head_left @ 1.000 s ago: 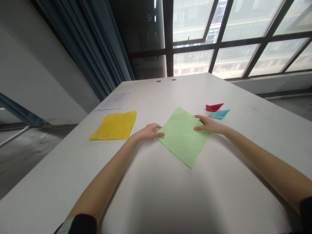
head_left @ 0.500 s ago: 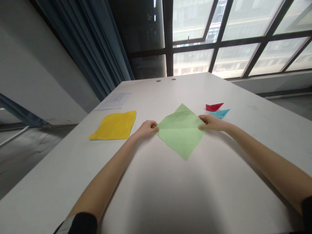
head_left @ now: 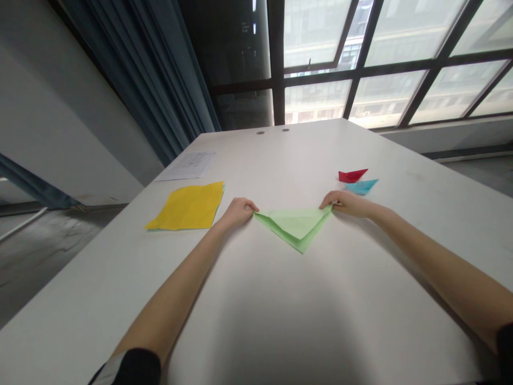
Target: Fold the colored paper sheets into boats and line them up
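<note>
A sheet of light green paper [head_left: 294, 222] is folded over along its diagonal into a triangle, point toward me. The top flap stands slightly apart from the lower layer, so a gap shows between them. My left hand [head_left: 240, 210] pinches the left corner between thumb and fingers. At the opposite corner, my right hand [head_left: 342, 203] grips the fold's right end. Just beyond the right hand lie a blue folded paper boat [head_left: 362, 186] and a red folded paper boat [head_left: 352, 175].
Left of my left hand lies a stack of square paper, yellow sheet [head_left: 188, 207] on top. Behind it is a white printed sheet [head_left: 190, 165]. The white table [head_left: 276, 155] reaches back toward the windows, with two round dark spots near its far edge.
The green paper was spread out as a diamond; its far half has now come over toward me, making a triangle. Both hands have stayed at the side corners, shifting only slightly.
</note>
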A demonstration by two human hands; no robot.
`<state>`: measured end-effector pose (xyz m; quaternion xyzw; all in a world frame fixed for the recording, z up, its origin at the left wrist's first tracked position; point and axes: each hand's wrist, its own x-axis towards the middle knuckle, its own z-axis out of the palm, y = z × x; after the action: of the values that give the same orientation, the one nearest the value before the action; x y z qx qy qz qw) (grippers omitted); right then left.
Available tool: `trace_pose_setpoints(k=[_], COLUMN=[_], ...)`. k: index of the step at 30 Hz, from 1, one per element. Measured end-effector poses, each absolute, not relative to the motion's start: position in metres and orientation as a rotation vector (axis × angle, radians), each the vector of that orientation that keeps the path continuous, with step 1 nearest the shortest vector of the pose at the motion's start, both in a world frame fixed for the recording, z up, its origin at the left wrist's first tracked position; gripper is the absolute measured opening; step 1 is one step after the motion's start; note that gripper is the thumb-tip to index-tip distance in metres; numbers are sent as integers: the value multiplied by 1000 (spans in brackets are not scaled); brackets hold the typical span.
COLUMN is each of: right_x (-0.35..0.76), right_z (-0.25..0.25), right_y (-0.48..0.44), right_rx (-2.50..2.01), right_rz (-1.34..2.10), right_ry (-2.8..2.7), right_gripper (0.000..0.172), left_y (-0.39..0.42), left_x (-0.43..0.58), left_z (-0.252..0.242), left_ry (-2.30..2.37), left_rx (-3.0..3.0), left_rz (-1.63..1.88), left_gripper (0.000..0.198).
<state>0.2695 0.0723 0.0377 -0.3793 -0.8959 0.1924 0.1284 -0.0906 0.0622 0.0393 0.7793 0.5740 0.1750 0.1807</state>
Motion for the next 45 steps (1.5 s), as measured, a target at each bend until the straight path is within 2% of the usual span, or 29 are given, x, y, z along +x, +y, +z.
trace_pose_setpoints(k=[3, 5, 10, 13, 16, 20, 28, 33, 36, 40, 45], right_x=[269, 265, 239, 219, 204, 196, 207, 216, 221, 226, 226], right_z=[40, 42, 45, 42, 35, 28, 31, 36, 36, 34, 40], right_y=[71, 70, 56, 42, 29, 18, 20, 23, 24, 27, 31], right_rx=[-1070, -1092, -1083, -1061, -1106, -1207, -1446, -1609, -1639, -1590, -1346], right_rz=[494, 403, 272, 273, 292, 371, 560, 620, 631, 615, 386], right_ry=[-2683, -2689, -2641, -2661, -2708, -2796, -2846, -2862, -2858, -2834, -2792], right_gripper=[54, 55, 41, 35, 48, 64, 87, 108, 113, 116, 102], left_y=[61, 59, 50, 39, 26, 13, 10, 7, 5, 5, 7], left_x=[-88, -85, -69, -51, -33, -20, -22, -27, -27, -28, -36], left_z=[44, 46, 49, 47, 40, 30, 30, 35, 37, 36, 34], left_ry=[1620, 1650, 1730, 1595, 1387, 1321, 1374, 1638, 1769, 1785, 1733], left_rx=[2314, 2347, 2445, 2544, 2614, 2599, 2571, 2412, 2334, 2323, 2352], left_rz=[430, 389, 383, 428, 349, 71, -187, -305, -343, -341, -310], left_gripper=[32, 33, 32, 34, 43, 58, 68, 97, 106, 106, 102])
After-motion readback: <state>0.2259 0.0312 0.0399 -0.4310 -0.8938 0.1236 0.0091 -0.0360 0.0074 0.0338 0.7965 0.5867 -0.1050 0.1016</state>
